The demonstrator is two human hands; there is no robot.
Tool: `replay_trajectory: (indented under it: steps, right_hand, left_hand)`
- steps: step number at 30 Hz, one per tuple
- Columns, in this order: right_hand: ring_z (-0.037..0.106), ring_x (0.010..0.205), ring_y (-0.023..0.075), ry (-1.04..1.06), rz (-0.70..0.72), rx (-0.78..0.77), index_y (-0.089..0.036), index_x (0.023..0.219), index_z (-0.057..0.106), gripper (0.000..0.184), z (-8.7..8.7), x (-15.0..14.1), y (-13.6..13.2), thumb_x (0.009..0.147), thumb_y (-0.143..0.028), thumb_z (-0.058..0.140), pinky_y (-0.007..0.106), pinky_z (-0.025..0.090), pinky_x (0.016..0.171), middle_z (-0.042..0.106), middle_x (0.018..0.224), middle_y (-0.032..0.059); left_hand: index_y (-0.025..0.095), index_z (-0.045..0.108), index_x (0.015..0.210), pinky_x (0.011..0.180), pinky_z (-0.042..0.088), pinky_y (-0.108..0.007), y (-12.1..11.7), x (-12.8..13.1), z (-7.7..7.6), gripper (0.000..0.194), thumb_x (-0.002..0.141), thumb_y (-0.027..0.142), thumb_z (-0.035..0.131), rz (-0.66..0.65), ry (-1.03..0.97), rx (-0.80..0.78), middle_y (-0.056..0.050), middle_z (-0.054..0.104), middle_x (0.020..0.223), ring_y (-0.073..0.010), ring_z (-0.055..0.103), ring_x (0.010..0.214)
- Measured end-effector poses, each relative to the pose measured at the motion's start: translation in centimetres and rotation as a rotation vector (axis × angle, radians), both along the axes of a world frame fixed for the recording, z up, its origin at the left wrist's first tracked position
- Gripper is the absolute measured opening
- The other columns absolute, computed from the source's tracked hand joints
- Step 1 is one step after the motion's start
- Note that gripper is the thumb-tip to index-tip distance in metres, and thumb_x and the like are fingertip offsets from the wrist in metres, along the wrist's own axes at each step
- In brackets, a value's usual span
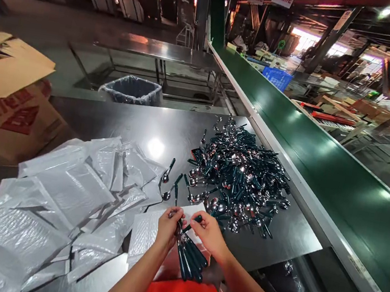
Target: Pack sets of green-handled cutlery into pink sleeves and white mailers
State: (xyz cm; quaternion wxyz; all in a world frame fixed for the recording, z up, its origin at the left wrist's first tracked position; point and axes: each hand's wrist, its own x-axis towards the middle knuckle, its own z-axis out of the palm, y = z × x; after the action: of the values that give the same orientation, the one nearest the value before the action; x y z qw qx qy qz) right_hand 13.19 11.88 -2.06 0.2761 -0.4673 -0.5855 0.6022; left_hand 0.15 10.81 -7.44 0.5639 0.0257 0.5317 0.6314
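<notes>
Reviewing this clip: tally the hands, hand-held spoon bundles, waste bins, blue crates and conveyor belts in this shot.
Hands: 2 (left hand, right hand)
Spoon bundle: 1
Lined waste bin: 1
Blue crate: 1
Green conveyor belt: 1
Total: 6

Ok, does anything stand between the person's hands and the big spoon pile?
Nothing visible blocks them. The left hand and right hand hold a bundle of dark-handled spoons over a white bubble mailer, whose flat edge reaches toward the spoon pile just ahead.
</notes>
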Motion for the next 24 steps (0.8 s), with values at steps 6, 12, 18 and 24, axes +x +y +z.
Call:
replay_trajectory:
  steps: [6, 12, 18, 24]
  right_hand:
    - [0.050, 0.055, 0.0127, -0.210, 0.024, 0.545, -0.022, 0.074, 0.060, 0.017, 4.7, 4.0, -2.1, 0.084, -0.035, 0.055, 0.026, 0.037, 0.057, 0.059, 0.062, -0.0014]
    - [0.059, 0.057, 0.0179, -0.208, -0.493, 0.667, -0.025, 0.079, 0.063, 0.014, 4.6, 4.6, -3.1, 0.085, -0.037, 0.059, 0.030, 0.043, 0.056, 0.065, 0.066, 0.0030]
    - [0.057, 0.066, 0.0187, -0.461, -0.061, 0.639, -0.025, 0.072, 0.065, 0.020, 0.7, 1.5, -4.6, 0.088, -0.034, 0.057, 0.030, 0.036, 0.062, 0.066, 0.066, 0.0048]
    - [0.055, 0.075, 0.0203, -0.528, -0.100, 0.535, -0.024, 0.074, 0.066, 0.009, -1.1, 0.8, -6.1, 0.081, -0.021, 0.062, 0.031, 0.037, 0.069, 0.065, 0.072, 0.0042]
  left_hand:
    - [0.015, 0.059, 0.079, 0.034, 0.037, -0.016, 0.5, -4.0, 0.4, 0.015, 0.082, 0.028, 0.067, 0.050, -0.027, -0.049, 0.005, 0.058, 0.054, -0.0081, 0.050, 0.037]
    - [0.016, 0.054, 0.076, 0.042, 0.048, -0.020, 0.6, -3.2, 0.2, 0.019, 0.094, 0.017, 0.048, 0.034, -0.210, -0.228, 0.002, 0.057, 0.054, -0.0100, 0.055, 0.041]
    - [0.014, 0.056, 0.075, 0.048, 0.054, -0.025, 0.2, -2.0, 0.6, 0.031, 0.098, 0.026, 0.038, -0.019, -0.398, -0.294, -0.002, 0.060, 0.061, -0.0133, 0.061, 0.050]
    - [0.014, 0.054, 0.074, 0.048, 0.052, -0.023, -0.2, -2.7, 0.5, 0.025, 0.093, 0.019, 0.039, -0.017, -0.433, -0.286, -0.003, 0.059, 0.060, -0.0121, 0.059, 0.048]
